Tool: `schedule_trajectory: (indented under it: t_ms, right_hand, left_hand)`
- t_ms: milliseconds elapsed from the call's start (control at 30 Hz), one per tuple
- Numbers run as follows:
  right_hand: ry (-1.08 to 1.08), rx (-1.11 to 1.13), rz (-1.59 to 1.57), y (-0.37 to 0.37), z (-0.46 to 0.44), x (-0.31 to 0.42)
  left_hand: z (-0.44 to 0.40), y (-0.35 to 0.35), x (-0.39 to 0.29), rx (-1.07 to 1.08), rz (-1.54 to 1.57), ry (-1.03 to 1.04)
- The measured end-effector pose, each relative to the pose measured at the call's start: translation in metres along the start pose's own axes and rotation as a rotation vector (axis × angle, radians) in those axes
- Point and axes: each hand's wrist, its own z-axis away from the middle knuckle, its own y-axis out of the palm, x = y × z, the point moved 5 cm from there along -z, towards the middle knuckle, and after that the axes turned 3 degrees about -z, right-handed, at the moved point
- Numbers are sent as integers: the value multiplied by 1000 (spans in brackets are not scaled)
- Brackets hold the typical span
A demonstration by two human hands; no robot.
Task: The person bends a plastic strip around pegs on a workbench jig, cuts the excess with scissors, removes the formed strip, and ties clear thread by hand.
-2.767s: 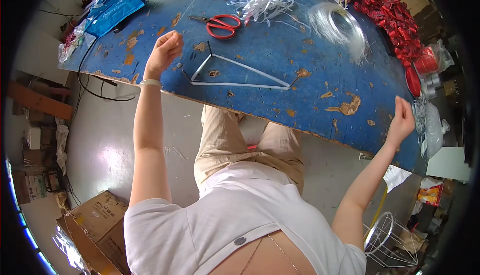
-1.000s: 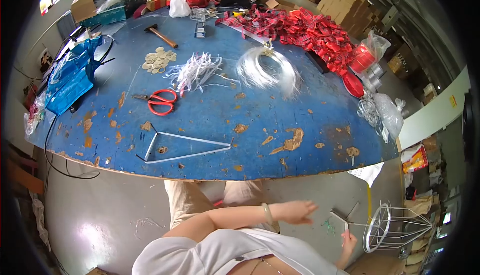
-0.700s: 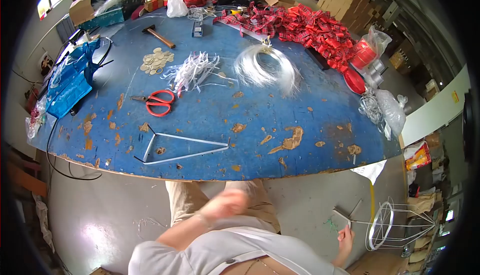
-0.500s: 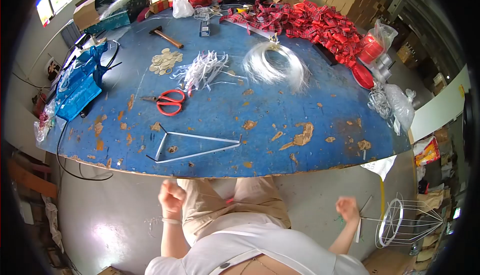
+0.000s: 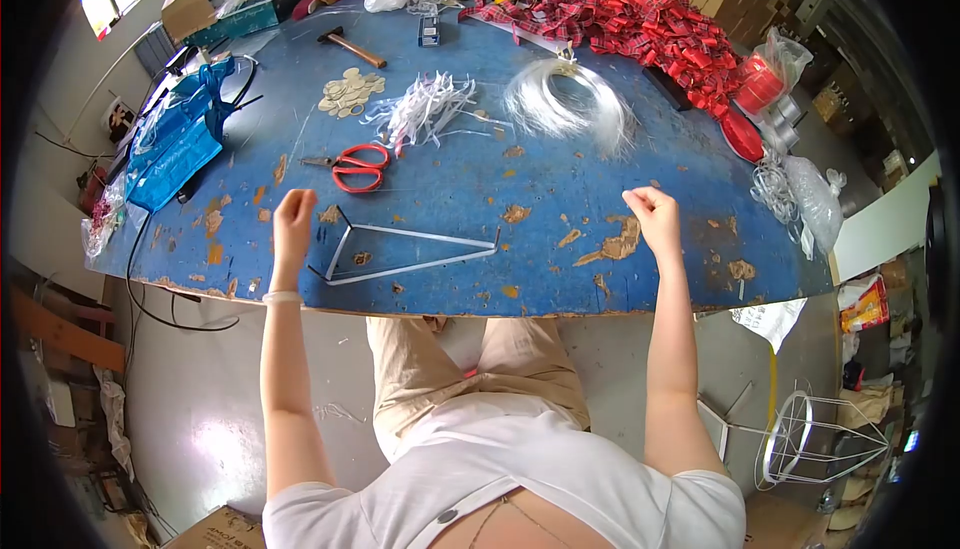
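My left hand is raised at the table's front edge, fingers pressed together, left of a white triangular frame with dark upright tips at its corners. Above the front right part of the blue table, my right hand is also closed in a pinch, beside a worn patch. Whatever either hand holds, if anything, is too small to make out. Behind the frame lie red-handled scissors, a heap of white ribbon strips and a coil of clear white strands.
A hammer, pale discs and a small blue box lie farther back. Red plaid bows cover the back right. At left is a blue bag; a white wire frame stands low at right.
Both hands were low near my lap and the wire frame at right; they have risen and now stand apart over the table's front. My left hand had earlier reached across to the right.
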Motion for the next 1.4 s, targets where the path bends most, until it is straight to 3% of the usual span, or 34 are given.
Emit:
schedule_trajectory:
  t_ms: [67, 200, 333, 533, 667, 767, 800, 833, 933, 1000, 1067, 1133, 1200, 1233, 1267, 1300, 1333, 1367, 1400]
  right_hand:
    - [34, 20, 113, -5, 7, -21]
    - [134, -7, 141, -41, 52, -52]
    - [273, -87, 123, -90, 106, -69]
    - [462, -188, 263, -171, 215, -106]
    - [628, -310, 348, -244, 333, -139]
    - [653, -382, 545, -301, 435, -162]
    - [678, -425, 522, -316, 468, -165]
    - [700, -468, 498, -326, 489, -165]
    - [685, -660, 706, -338, 513, -118]
    - [751, -681, 809, -347, 523, -102]
    - [648, -806, 818, -353, 524, -100]
    - [544, -881, 834, -341, 500, -77]
    - [627, -774, 774, -335, 474, -70]
    - [671, -720, 742, -330, 461, -69]
    - [534, -718, 674, -318, 447, -71]
    - [401, -711, 604, -306, 429, -77]
    - [430, -444, 462, -286, 391, -86]
    - [487, -359, 450, -258, 355, -76]
    - [437, -265, 420, -231, 320, -69]
  left_hand:
    - [3, 14, -2, 67, -289, 213]
    - [28, 29, -35, 215, -783, 398]
    - [35, 29, -41, 196, -799, 511]
    - [52, 2, -51, 293, -836, 409]
    - [61, -35, -78, -117, -617, 247]
    - [83, -12, -111, -369, -422, 338]
    - [94, 12, -127, -350, -264, 385]
    - [106, 39, -154, -283, -246, 567]
    - [152, 143, -196, 200, -113, 765]
    - [192, 218, -217, 452, 83, 798]
    - [244, 260, -231, 764, 245, 861]
    - [301, 284, -220, 1488, 262, 876]
    - [304, 269, -212, 1742, 675, 518]
    - [289, 253, -205, 1752, 822, 320]
    - [270, 232, -189, 1751, 961, 111]
    - [247, 203, -149, 1540, 1113, -38]
    - [225, 172, -109, 1313, 1249, -142]
    - [213, 144, -95, 1211, 1286, -196]
    - [209, 126, -75, 1044, 1348, -104]
